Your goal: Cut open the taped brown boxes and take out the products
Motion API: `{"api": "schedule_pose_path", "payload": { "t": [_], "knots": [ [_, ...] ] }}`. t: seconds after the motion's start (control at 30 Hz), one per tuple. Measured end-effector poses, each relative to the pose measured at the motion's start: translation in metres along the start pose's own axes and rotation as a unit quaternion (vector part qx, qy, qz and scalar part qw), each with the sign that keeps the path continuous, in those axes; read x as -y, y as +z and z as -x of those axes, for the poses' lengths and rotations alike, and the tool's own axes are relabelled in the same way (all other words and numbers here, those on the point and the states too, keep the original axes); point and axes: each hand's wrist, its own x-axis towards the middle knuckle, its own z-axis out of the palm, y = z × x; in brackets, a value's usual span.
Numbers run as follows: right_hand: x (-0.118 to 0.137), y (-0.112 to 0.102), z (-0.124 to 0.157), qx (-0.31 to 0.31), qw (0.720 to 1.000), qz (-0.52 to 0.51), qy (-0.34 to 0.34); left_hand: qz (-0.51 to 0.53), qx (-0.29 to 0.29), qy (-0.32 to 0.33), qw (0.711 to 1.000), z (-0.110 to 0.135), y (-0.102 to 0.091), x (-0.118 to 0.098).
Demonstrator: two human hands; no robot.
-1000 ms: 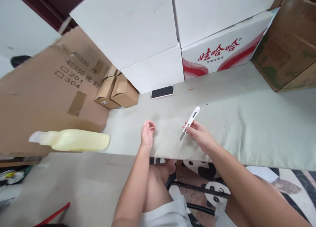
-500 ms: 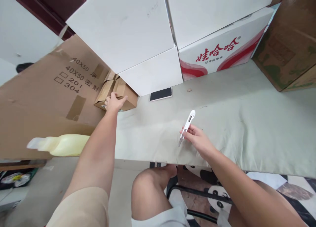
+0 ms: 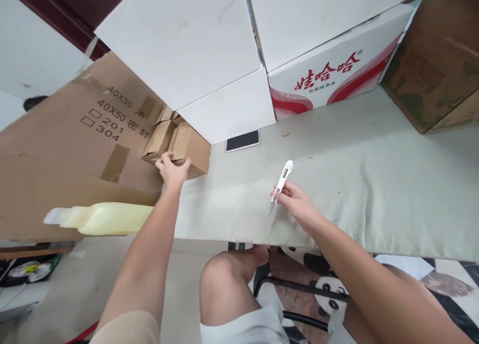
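My left hand (image 3: 173, 172) grips the near end of a small brown cardboard box (image 3: 195, 147), thumb on its right and fingers over its left side. Just left of it stands another small brown box (image 3: 158, 139), beside the big carton. My right hand (image 3: 297, 202) holds a white utility knife (image 3: 283, 175) over the cloth, between thumb and fingers. The knife slants with its pointed grey end down toward me and its rounded end up and away.
A large brown carton (image 3: 75, 159) leans at the left, with a pale yellow bottle (image 3: 112, 218) lying before it. White boxes (image 3: 224, 107) line the back, a phone (image 3: 242, 141) at their foot. A brown box (image 3: 419, 74) stands at the right on the cloth-covered surface (image 3: 396, 184).
My left hand has drawn the small box a little toward me, ahead of its neighbour. My right hand keeps the utility knife nearly in place.
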Motion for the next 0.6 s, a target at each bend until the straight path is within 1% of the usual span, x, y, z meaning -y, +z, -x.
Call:
{"api": "schedule_pose_path", "payload": {
  "t": [0.07, 0.17, 0.23, 0.3, 0.33, 0.37, 0.43, 0.5, 0.53, 0.6],
  "knots": [
    [0.002, -0.001, 0.002, -0.004, 1.0, -0.001, -0.009, 0.009, -0.007, 0.01, 1.0, 0.023, -0.016, 0.015],
    [0.005, -0.006, 0.007, -0.011, 1.0, -0.006, -0.023, 0.021, -0.022, 0.046, 0.998, 0.063, -0.042, 0.046],
    [0.006, -0.009, 0.011, -0.016, 0.999, -0.01, -0.032, 0.034, -0.019, 0.061, 0.997, 0.09, -0.058, 0.066],
    [0.009, -0.013, 0.014, -0.021, 0.999, -0.014, -0.04, 0.055, -0.004, 0.083, 0.995, 0.115, -0.068, 0.078],
    [0.012, -0.015, 0.015, -0.028, 0.998, -0.016, -0.048, 0.065, 0.004, 0.105, 0.992, 0.126, -0.071, 0.08],
    [0.015, -0.017, 0.015, -0.037, 0.997, -0.02, -0.062, 0.074, 0.012, 0.132, 0.988, 0.136, -0.07, 0.077],
    [0.026, -0.022, 0.016, -0.063, 0.991, -0.031, -0.11, 0.092, 0.026, 0.189, 0.977, 0.152, -0.063, 0.063],
    [0.04, -0.027, 0.017, -0.088, 0.978, -0.053, -0.184, 0.124, 0.041, 0.244, 0.961, 0.164, -0.047, 0.039],
    [0.048, -0.031, 0.018, -0.099, 0.967, -0.068, -0.224, 0.151, 0.055, 0.276, 0.948, 0.168, -0.037, 0.024],
    [0.064, -0.037, 0.024, -0.123, 0.939, -0.102, -0.303, 0.214, 0.093, 0.347, 0.909, 0.175, -0.018, -0.006]
  ]
}}
